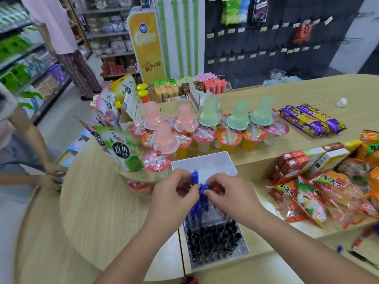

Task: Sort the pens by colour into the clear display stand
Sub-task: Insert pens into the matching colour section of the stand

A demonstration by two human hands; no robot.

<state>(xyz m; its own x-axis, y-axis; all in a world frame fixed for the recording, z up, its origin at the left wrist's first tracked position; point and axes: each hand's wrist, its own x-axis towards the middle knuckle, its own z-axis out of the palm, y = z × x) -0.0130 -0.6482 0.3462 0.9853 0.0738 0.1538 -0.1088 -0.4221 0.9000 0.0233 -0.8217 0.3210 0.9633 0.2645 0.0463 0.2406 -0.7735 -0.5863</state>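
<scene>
The clear display stand [205, 160] sits on the wooden counter in front of me, tiered from front to back. Its front section is packed with black pens [213, 240]. Behind them stand blue pens [194, 212], and a red pen cap [216, 189] shows past my fingers. My left hand [174, 191] and my right hand [227, 191] meet over the middle of the stand, both pinching blue pens [202, 188] held upright. The rear section looks bare.
Jelly cups [227, 138] and pink and green bell-shaped jellies crowd behind the stand. Snack packets [320, 193] and boxes lie to the right. A loose blue pen [340, 249] lies at the lower right. Another person's hands [51, 177] rest on the counter's left edge.
</scene>
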